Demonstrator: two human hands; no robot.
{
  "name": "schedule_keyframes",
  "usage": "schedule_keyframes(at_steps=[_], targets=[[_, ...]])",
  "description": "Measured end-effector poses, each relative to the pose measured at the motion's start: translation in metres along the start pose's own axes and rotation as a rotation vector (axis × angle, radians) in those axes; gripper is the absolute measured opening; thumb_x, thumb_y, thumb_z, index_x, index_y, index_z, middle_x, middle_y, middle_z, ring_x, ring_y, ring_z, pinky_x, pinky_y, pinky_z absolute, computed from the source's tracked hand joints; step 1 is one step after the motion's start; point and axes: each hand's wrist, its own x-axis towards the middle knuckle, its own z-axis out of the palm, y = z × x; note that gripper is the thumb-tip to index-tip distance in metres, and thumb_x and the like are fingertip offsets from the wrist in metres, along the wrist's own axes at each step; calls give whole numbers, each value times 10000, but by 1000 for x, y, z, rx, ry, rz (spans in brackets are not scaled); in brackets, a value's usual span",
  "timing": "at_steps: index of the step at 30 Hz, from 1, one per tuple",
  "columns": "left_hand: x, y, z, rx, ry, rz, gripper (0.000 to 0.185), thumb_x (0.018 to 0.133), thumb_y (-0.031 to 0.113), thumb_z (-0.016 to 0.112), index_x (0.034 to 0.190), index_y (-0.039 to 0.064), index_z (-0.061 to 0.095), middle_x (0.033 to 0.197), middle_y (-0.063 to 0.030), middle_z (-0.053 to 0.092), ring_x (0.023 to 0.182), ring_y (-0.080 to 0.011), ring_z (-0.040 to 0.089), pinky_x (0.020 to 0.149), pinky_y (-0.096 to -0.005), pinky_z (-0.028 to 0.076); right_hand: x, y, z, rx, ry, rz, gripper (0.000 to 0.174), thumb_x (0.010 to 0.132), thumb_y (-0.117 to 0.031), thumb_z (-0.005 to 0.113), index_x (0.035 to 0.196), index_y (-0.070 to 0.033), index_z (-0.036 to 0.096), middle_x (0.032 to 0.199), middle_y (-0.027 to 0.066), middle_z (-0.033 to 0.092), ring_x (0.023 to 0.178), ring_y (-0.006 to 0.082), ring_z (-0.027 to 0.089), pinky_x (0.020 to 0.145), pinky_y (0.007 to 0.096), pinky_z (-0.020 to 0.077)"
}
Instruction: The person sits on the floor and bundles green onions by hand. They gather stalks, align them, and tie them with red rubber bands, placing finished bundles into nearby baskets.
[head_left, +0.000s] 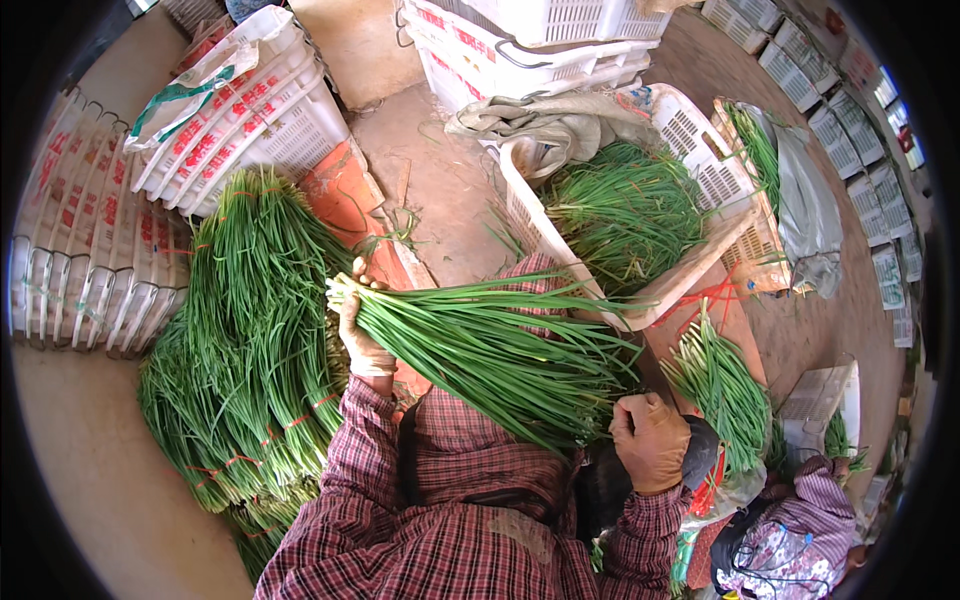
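My left hand (364, 341), in a pale glove, grips the white stem ends of a large bunch of green garlic chives (480, 337). The bunch lies sideways above my lap, its leaves fanning out to the right. Close to the leaf tips is my gloved right hand (651, 442), its fingers curled in; whether it pinches anything is hidden. Beyond that hand rests another batch of chives (724, 382), pale stems pointing away from me. Red ties (705, 491) hang below this batch. To my left rises a stack of chive bundles (255, 322), bound with red bands.
Ahead on the right, a white plastic crate (551, 217) holds loose chives (622, 210), with a greyish cloth sack (555, 127) over its rim. Nested crates (247, 120) stand at left; more crates (525, 52) are ahead. A co-worker (795, 525) sits at lower right.
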Motion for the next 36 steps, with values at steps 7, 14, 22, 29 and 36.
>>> schedule_keyframes(at_steps=[7,14,22,29,36], targets=[[0,0,-7,-34,-7,-25,571,988,193,706,1513,81,510,1167,-16,631,1097,-170,631,1017,-370,543,27,-28,34,327,-9,-33,237,949,-251,760,1138,-109,751,961,87,749,794,310,732,703,416,591],[0,2,2,-11,-25,-12,573,989,188,710,1515,96,503,1163,-7,621,1078,-164,633,1007,-380,548,55,-46,90,442,-15,17,201,924,-291,803,1048,-142,749,908,68,739,757,298,726,662,415,582],[-1,2,-2,30,59,34,574,986,195,718,1510,96,506,1149,-5,625,1058,-164,634,974,-374,561,68,-54,76,555,-4,-97,109,927,-232,787,957,-133,751,820,46,712,705,287,704,626,412,557],[11,20,-24,61,100,159,580,991,219,716,1508,67,504,1156,-6,626,1057,-147,627,950,-355,573,29,-8,48,474,144,67,85,905,-149,788,907,-119,708,805,94,696,690,299,689,638,410,562],[12,30,-39,101,43,134,584,997,248,710,1513,70,503,1158,-5,636,1083,-137,629,1001,-352,553,-38,49,15,-122,-318,237,197,922,-208,754,1094,-111,746,1035,88,759,916,324,726,800,460,581]])
